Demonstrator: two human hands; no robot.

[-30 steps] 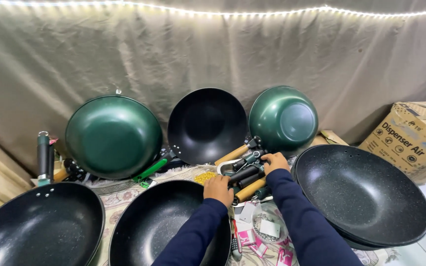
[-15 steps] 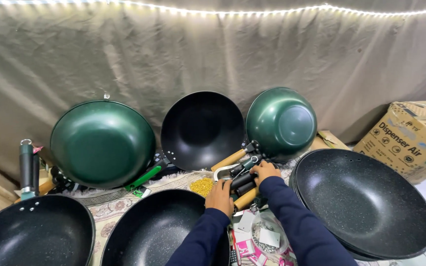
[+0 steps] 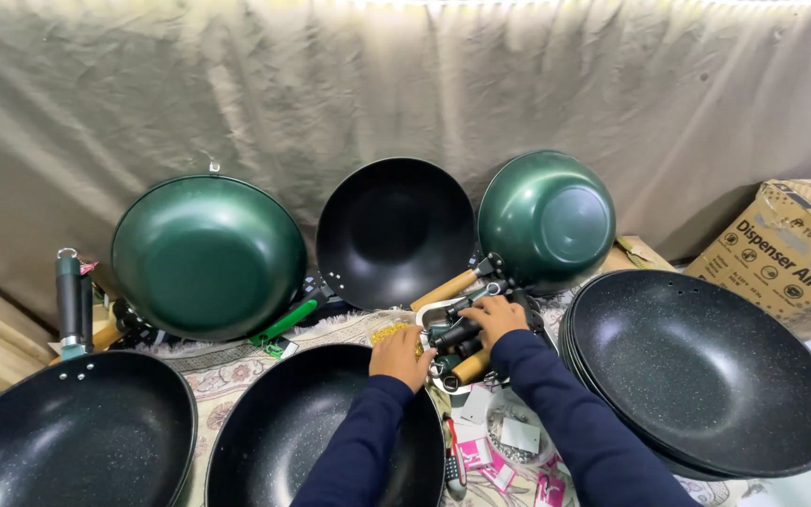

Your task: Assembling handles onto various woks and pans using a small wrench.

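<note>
Since half a second ago the view has dipped a little, string lights gone from the top edge; both hands sit lower over the handle pile. Far left, a speckled black non-stick wok lies flat, glossy and round, with a dark upright handle behind it. Next, a green enamel wok leans on the wrinkled beige curtain. Front centre, another speckled black wok lies on a patterned cloth. The left hand rests at its rim, fingers curled; cannot tell what it holds. Behind, a matte black wok stands on edge. The right hand is closed around a black handle in the pile of loose handles, some wooden. A green wok shows its rounded underside. Right, stacked speckled woks, then a cardboard box.
</note>
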